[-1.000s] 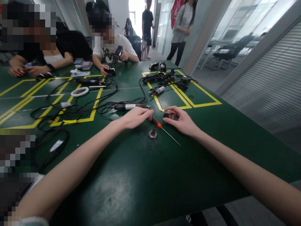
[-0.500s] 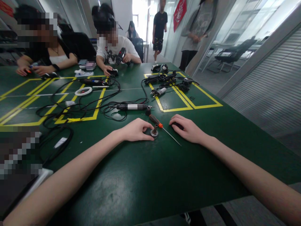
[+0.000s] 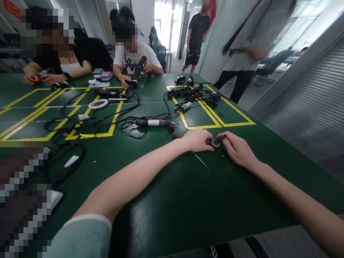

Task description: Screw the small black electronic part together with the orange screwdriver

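Note:
My left hand (image 3: 197, 139) is closed on the rim of a small round metal part with a short dark stem (image 3: 215, 143), just above the green table. The stem tilts toward my right hand (image 3: 239, 147), whose thumb and fingers are pinched around its end. Under my left hand lies a screwdriver; its thin shaft (image 3: 201, 160) sticks out toward me, and most of its handle is hidden. Just beyond the wrist is a small black angled piece (image 3: 171, 128). The dark item formerly under my right hand is out of sight.
A black and silver pen-shaped power tool (image 3: 153, 123) lies beyond my hands, its cables (image 3: 107, 116) looping left. More tools and plugs (image 3: 185, 93) lie within yellow tape. A white ring (image 3: 98, 104) is farther left. Two people sit across the table; others stand behind.
My left hand has carried the round metal part rightward, over the screwdriver. My right hand has moved right, and its fingers now meet the part's stem.

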{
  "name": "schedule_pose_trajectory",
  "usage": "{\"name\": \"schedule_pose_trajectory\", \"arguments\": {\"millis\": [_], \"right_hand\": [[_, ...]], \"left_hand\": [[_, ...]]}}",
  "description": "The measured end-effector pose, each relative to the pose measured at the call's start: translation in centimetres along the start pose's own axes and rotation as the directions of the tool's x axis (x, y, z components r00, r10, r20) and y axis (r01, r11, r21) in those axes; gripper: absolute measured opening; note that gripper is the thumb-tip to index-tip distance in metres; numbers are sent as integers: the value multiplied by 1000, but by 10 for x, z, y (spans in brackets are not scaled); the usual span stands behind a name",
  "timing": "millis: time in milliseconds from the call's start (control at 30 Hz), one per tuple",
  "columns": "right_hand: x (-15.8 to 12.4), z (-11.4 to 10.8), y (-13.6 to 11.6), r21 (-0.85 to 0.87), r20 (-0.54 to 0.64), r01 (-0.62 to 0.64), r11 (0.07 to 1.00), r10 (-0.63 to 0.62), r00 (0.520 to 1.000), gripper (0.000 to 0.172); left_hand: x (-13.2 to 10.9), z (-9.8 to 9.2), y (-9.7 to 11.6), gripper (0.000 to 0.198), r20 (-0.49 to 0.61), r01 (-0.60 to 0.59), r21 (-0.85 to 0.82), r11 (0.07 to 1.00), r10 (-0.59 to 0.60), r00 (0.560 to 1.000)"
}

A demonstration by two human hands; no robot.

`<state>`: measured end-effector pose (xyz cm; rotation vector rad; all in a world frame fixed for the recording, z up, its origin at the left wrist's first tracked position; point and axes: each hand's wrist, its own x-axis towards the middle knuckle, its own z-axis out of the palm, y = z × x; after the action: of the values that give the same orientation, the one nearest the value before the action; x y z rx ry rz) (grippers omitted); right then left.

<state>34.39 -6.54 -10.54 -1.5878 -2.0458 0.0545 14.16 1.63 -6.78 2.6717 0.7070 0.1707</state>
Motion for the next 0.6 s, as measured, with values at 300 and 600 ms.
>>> {"name": "schedule_pose_trajectory", "arguments": {"millis": [300,600], "right_hand": [[-30,-28,34,-70,68,-148,986,153,986,19],[-46,-44,41,-135,28,-274,952,280,960,23]], "left_hand": [[46,18,37,40,38,-54,4,999,54,998],[-31,-10,-12,40,-216,76,-1,997,-74,974]]}}
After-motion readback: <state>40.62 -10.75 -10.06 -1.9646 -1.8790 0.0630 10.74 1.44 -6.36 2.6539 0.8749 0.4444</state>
